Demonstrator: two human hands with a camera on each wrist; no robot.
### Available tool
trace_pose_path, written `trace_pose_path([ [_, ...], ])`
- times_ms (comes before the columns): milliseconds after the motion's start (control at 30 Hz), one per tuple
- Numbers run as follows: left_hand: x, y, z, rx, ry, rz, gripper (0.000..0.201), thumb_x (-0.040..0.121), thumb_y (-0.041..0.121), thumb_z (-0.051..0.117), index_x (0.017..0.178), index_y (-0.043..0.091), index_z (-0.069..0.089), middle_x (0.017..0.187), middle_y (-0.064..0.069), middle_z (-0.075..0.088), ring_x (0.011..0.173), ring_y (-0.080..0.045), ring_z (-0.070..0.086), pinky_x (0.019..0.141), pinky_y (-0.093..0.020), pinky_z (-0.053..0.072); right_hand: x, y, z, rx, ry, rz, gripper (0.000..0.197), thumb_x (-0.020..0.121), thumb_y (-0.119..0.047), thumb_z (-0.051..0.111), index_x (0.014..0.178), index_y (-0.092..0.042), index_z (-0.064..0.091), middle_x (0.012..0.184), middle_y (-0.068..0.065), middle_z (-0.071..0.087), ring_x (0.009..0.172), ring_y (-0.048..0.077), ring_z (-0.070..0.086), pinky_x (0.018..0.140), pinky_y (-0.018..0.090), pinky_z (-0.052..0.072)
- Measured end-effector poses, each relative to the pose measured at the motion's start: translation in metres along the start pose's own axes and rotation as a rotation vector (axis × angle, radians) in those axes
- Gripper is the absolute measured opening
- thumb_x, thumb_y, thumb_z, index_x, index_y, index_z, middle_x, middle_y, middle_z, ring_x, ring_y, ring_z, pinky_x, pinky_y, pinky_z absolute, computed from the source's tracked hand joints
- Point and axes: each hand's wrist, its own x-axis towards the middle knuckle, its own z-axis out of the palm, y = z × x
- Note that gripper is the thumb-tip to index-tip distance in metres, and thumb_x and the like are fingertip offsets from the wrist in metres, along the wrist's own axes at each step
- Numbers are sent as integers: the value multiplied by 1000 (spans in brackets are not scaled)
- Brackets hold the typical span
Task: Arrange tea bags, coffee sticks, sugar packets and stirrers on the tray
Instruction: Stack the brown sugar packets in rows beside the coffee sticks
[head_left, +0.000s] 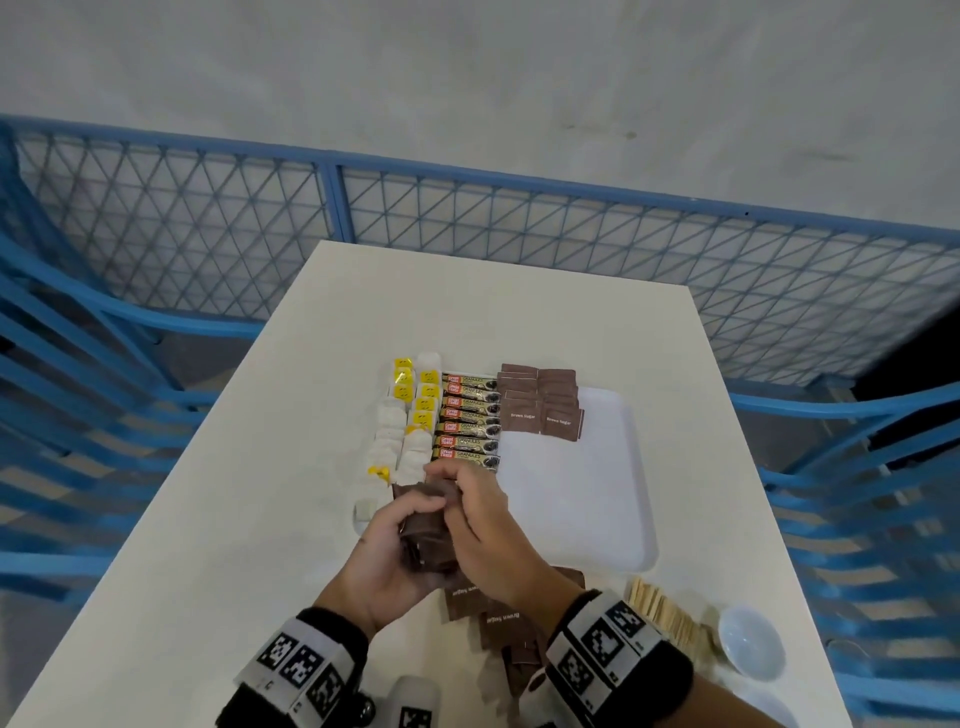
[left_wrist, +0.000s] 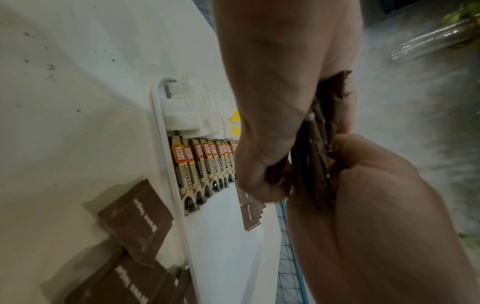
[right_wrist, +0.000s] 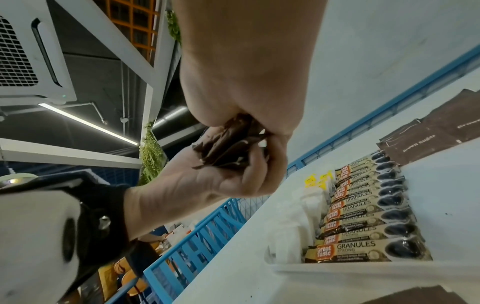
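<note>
My left hand (head_left: 400, 535) grips a stack of brown sugar packets (head_left: 423, 543) just above the near left corner of the white tray (head_left: 597, 499). My right hand (head_left: 475, 512) pinches the top of the same stack (left_wrist: 313, 152), fingers curled over it (right_wrist: 228, 148). On the tray lie two columns of tea bags (head_left: 410, 421), a column of coffee sticks (head_left: 467, 415) and two columns of brown sugar packets (head_left: 540, 405). More loose sugar packets (head_left: 488, 610) lie on the table under my right wrist. Wooden stirrers (head_left: 665, 618) lie in a pile at the near right.
A small white bowl (head_left: 750, 642) stands beside the stirrers near the table's right edge. The tray's right half is bare. A blue mesh fence (head_left: 519, 234) runs behind the white table (head_left: 208, 545), and blue chairs stand on both sides.
</note>
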Motion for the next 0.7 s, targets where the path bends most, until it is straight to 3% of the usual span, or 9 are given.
trace_pose_path([
  [100, 0, 3, -3, 27, -6, -36, 25, 72, 14, 51, 90, 10, 68, 81, -14, 68, 72, -24, 67, 61, -36, 55, -1, 4, 0, 20, -16, 1, 36, 90, -22, 33, 124, -31, 40, 114, -26, 36, 113, -9, 33, 100, 22, 31],
  [167, -1, 4, -9, 11, -1, -47, 36, 72, 10, 50, 103, 11, 68, 89, -15, 69, 74, -23, 69, 61, -35, 57, -4, 10, -1, 133, 4, 43, 26, 92, -36, 33, 117, -44, 33, 116, -24, 38, 117, 0, 38, 101, 25, 35],
  [267, -4, 5, -19, -51, 12, -8, 47, 68, 7, 54, 114, 16, 65, 96, -13, 70, 72, -22, 69, 60, -30, 57, -14, 24, -8, 144, 65, 146, 16, 93, -43, 32, 108, -43, 37, 115, -13, 43, 113, 8, 42, 93, 19, 37],
  [333, -5, 6, -30, -105, 23, 38, 67, 50, 9, 73, 115, 17, 63, 98, -12, 70, 71, -21, 69, 63, -29, 57, -24, 37, -18, -118, -82, 139, 21, 95, -41, 39, 112, -32, 46, 114, -9, 46, 110, 9, 40, 94, 25, 36],
  [400, -4, 6, -39, -144, 28, 67, 94, 26, 10, 86, 117, 16, 62, 102, -13, 70, 72, -20, 67, 64, -30, 57, -35, 48, -24, -475, -425, 102, 39, 91, -43, 50, 124, -21, 46, 124, -3, 45, 115, 14, 36, 102, 37, 34],
  [467, -4, 6, -43, -167, 50, 87, 101, 18, 11, 88, 116, 16, 62, 102, -14, 69, 72, -20, 66, 62, -30, 56, -44, 56, -23, -736, -665, 12, 61, 84, -48, 59, 133, -18, 39, 134, 4, 39, 122, 21, 33, 106, 41, 31],
  [567, -4, 5, -42, -157, 74, 101, 99, 14, 12, 89, 110, 16, 64, 102, -13, 69, 72, -19, 68, 60, -29, 56, -49, 63, -15, -867, -731, -42, 72, 80, -46, 64, 137, -14, 34, 138, 10, 35, 125, 28, 33, 105, 43, 31],
  [700, -6, 4, -38, -131, 66, 101, 100, 14, 14, 89, 111, 15, 63, 100, -13, 71, 74, -18, 69, 63, -27, 56, -44, 59, -9, -893, -727, -28, 56, 87, -26, 58, 136, -10, 36, 136, 13, 36, 123, 31, 37, 102, 44, 33],
])
